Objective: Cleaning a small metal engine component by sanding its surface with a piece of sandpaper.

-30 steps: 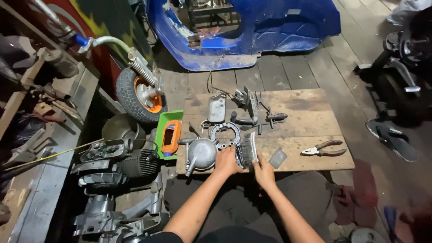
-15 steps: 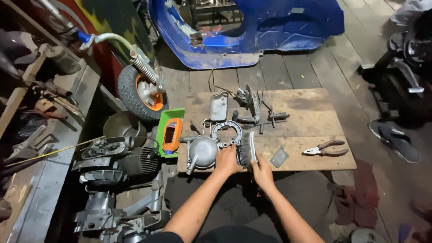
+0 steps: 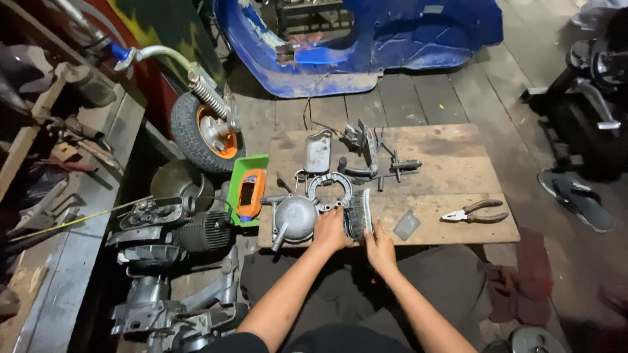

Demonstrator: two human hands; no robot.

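Our left hand and right hand, both closed around the finned metal part on our wooden board.

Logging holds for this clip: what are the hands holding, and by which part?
Both hands meet on the grey wire brush: left hand at its left side, right hand at its near end. Whether either grip is closed cannot be told.

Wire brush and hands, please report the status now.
Left hand and right hand both on wire brush, bristles up, at near edge of wooden board. Round metal cover touching left hand. Pliers lying apart.
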